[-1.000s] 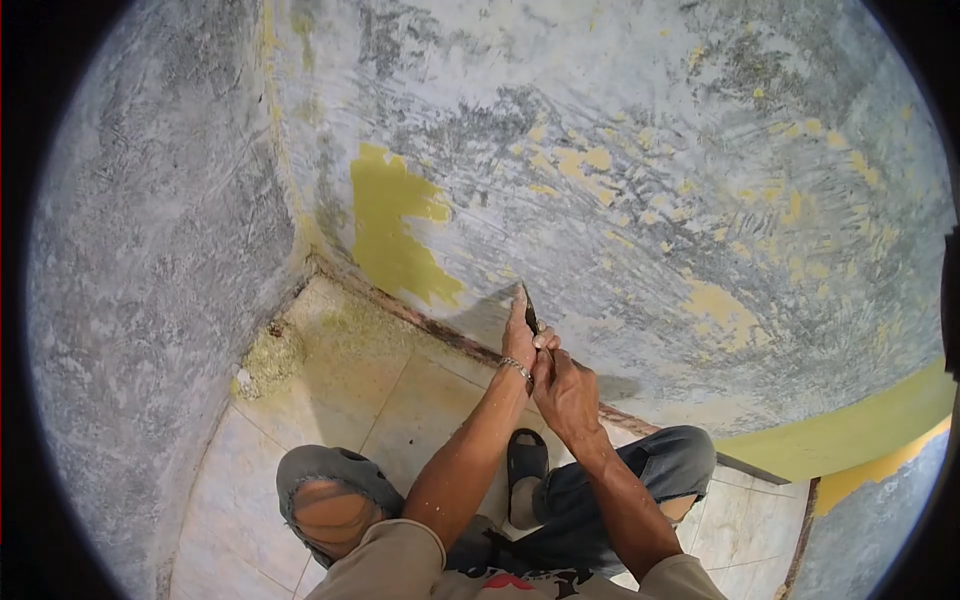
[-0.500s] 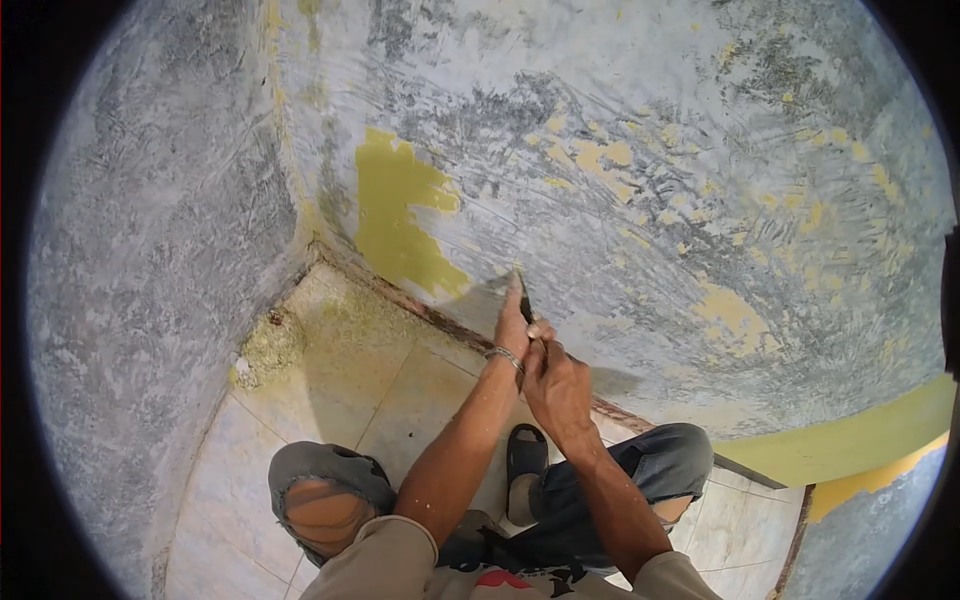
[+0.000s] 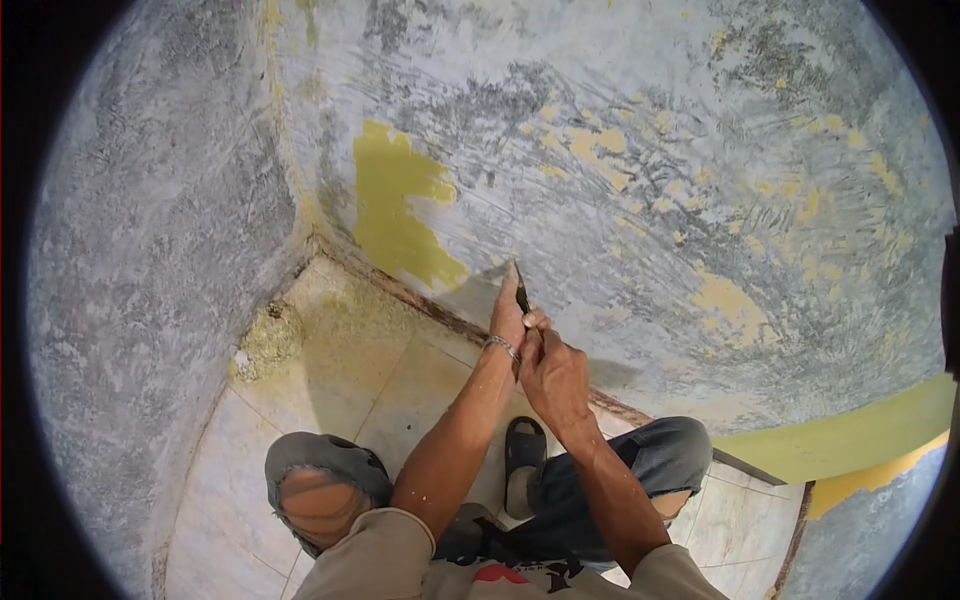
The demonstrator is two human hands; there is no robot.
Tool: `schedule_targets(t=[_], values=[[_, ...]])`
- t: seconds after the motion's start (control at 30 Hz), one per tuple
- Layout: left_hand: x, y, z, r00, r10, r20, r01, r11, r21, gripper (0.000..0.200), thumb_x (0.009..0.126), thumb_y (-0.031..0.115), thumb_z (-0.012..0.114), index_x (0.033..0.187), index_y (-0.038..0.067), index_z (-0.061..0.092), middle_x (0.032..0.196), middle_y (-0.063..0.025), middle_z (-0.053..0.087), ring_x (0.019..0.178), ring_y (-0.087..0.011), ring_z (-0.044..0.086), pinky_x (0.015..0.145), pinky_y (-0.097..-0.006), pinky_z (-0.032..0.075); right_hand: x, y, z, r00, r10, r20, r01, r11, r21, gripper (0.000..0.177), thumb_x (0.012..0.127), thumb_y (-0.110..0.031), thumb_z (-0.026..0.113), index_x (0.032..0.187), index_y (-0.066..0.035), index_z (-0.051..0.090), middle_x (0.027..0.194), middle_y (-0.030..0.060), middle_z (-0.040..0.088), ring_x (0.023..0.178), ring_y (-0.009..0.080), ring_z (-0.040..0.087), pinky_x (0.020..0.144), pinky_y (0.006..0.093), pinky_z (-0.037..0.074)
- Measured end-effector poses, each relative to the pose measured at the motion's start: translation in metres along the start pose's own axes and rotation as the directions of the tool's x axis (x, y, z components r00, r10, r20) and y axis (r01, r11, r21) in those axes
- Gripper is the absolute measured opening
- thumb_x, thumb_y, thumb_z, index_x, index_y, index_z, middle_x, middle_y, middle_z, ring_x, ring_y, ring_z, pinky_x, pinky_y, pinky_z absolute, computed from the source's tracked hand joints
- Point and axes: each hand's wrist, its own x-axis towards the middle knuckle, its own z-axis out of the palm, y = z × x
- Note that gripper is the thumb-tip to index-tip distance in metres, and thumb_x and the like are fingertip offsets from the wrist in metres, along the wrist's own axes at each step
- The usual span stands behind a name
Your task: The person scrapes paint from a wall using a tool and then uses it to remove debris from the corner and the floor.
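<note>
A scraper [image 3: 522, 297] with a narrow dark blade points up against the patchy grey wall [image 3: 600, 270]. My right hand [image 3: 557, 380] is wrapped round its lower end, hiding most of the handle. Just above, my left hand [image 3: 507, 318] is closed on the scraper too, with its fingers lying along the blade. A bracelet [image 3: 502, 346] circles my left wrist. The blade's tip is at the wall, to the right of an olive-yellow paint patch [image 3: 390, 215] with ragged edges.
Another grey wall [image 3: 160, 220] meets this one at a corner on the left. Yellowish scrapings [image 3: 270, 345] are heaped on the tiled floor [image 3: 390, 385] near that corner. My bent knees and a sandal [image 3: 524, 450] are below my hands. A yellow-green band [image 3: 850, 435] runs low at right.
The view has shifted slightly. Both hands and the scraper stay together near the same spot on the wall; the paint patch looks much the same.
</note>
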Motion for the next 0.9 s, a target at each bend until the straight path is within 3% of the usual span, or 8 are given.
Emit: schedule_targets(t=[0.13, 0.23, 0.27, 0.5, 0.63, 0.77, 0.8, 0.9], values=[[0.011, 0.000, -0.005, 0.979, 0.192, 0.070, -0.201, 0.964, 0.173, 0.058, 0.085, 0.063, 0.047, 0.085, 0.005, 0.045, 0.043, 0.0007, 0.030, 0.036, -0.0142, 0.036, 0.042, -0.0305, 0.037, 0.018, 0.002, 0.010, 1.000, -0.008, 0.020, 0.007, 1.000, 0.012, 0.019, 0.087, -0.014, 0.052, 0.086, 0.002, 0.061, 0.060, 0.0248, 0.057, 0.056, 0.0412, 0.059, 0.052, 0.0455, 0.047], [0.015, 0.014, -0.017, 0.998, -0.036, -0.051, 0.026, 0.982, -0.187, 0.053, 0.087, 0.058, 0.049, 0.059, 0.014, 0.037, 0.043, -0.0004, 0.029, 0.033, -0.0160, 0.032, 0.036, -0.0306, 0.033, 0.017, 0.001, 0.021, 0.994, -0.103, -0.032, 0.102, 0.994, -0.030, 0.015, 0.086, -0.013, 0.053, 0.092, -0.002, 0.061, 0.057, 0.0231, 0.056, 0.053, 0.0388, 0.059, 0.050, 0.0448, 0.046], [0.017, 0.013, -0.020, 1.000, 0.029, -0.006, -0.029, 0.999, 0.020, 0.057, 0.084, 0.063, 0.048, 0.057, 0.015, 0.037, 0.043, -0.0008, 0.030, 0.033, -0.0157, 0.032, 0.034, -0.0305, 0.031, 0.012, 0.001, 0.021, 0.998, -0.058, -0.020, 0.058, 0.998, -0.028, 0.016, 0.086, -0.013, 0.053, 0.094, -0.002, 0.061, 0.057, 0.0232, 0.056, 0.053, 0.0388, 0.059, 0.049, 0.0451, 0.046], [0.015, 0.003, -0.022, 0.999, -0.020, -0.028, 0.017, 0.992, -0.126, 0.058, 0.081, 0.064, 0.054, 0.060, 0.012, 0.038, 0.044, -0.0003, 0.031, 0.033, -0.0148, 0.033, 0.036, -0.0298, 0.034, 0.002, 0.011, 0.030, 0.998, -0.059, -0.024, 0.056, 0.992, -0.111, 0.014, 0.087, -0.013, 0.052, 0.086, 0.000, 0.058, 0.058, 0.0204, 0.058, 0.053, 0.0375, 0.060, 0.049, 0.0436, 0.047], [0.024, 0.000, -0.023, 0.992, 0.119, 0.036, -0.121, 0.992, 0.030, 0.057, 0.081, 0.065, 0.052, 0.057, 0.016, 0.035, 0.044, 0.0005, 0.033, 0.031, -0.0135, 0.032, 0.032, -0.0270, 0.031, 0.012, 0.015, 0.031, 0.999, 0.006, 0.045, -0.007, 1.000, 0.003, 0.018, 0.088, -0.016, 0.052, 0.086, 0.002, 0.057, 0.061, 0.0231, 0.058, 0.056, 0.0405, 0.059, 0.050, 0.0458, 0.046], [0.028, 0.029, -0.038, 1.000, -0.008, 0.005, 0.008, 0.994, -0.110, 0.063, 0.082, 0.068, 0.047, 0.045, 0.018, 0.031, 0.038, 0.0002, 0.030, 0.030, -0.0158, 0.031, 0.036, -0.0299, 0.035, 0.021, 0.004, 0.047, 0.995, -0.098, 0.023, 0.100, 0.993, -0.069, 0.016, 0.086, -0.013, 0.053, 0.084, 0.002, 0.058, 0.061, 0.0227, 0.059, 0.055, 0.0397, 0.058, 0.050, 0.0466, 0.046], [0.034, 0.020, -0.038, 0.985, 0.171, 0.010, -0.172, 0.981, 0.086, 0.062, 0.082, 0.068, 0.047, 0.046, 0.019, 0.032, 0.037, 0.0012, 0.028, 0.029, -0.0153, 0.029, 0.034, -0.0296, 0.033, 0.014, 0.009, 0.043, 0.996, -0.086, -0.001, 0.086, 0.994, -0.064, 0.017, 0.086, -0.014, 0.053, 0.084, 0.002, 0.058, 0.062, 0.0235, 0.059, 0.055, 0.0402, 0.058, 0.051, 0.0471, 0.046], [0.005, 0.022, -0.006, 0.980, 0.193, 0.042, -0.196, 0.976, 0.097, 0.059, 0.082, 0.067, 0.048, 0.058, 0.015, 0.035, 0.043, 0.0007, 0.032, 0.032, -0.0131, 0.033, 0.036, -0.0265, 0.034, 0.024, -0.007, 0.038, 0.996, -0.092, -0.022, 0.091, 0.995, -0.049, 0.017, 0.085, -0.014, 0.054, 0.085, 0.003, 0.058, 0.063, 0.0242, 0.059, 0.056, 0.0406, 0.058, 0.051, 0.0475, 0.046]])
